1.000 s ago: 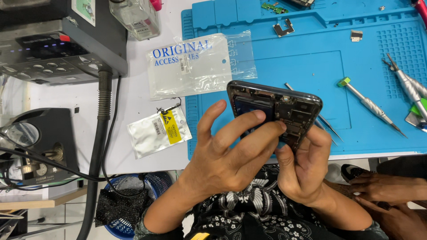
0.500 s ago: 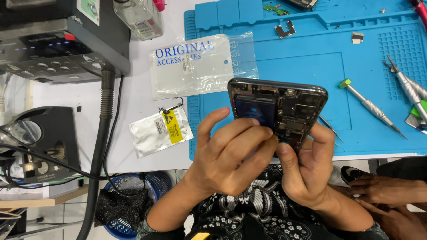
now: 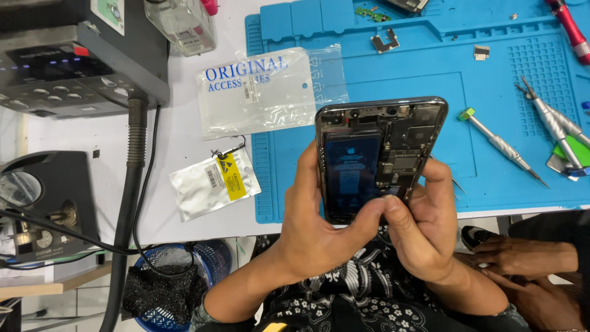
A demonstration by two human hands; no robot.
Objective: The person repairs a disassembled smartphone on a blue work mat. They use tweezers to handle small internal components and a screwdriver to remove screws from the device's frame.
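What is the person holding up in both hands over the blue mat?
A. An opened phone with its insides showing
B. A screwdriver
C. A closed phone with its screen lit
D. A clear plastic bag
A. The left hand and right hand grip an opened phone whose dark battery and small circuit parts are bare to the camera, above the blue mat.

A glossy dark metal frame is seen on the opened phone point(image 3: 379, 157). The blue mat point(image 3: 430, 67) looks matt and rubbery. Clear glossy plastic forms the bag point(image 3: 264, 92); the screwdriver point(image 3: 501, 146) shaft is polished metal.
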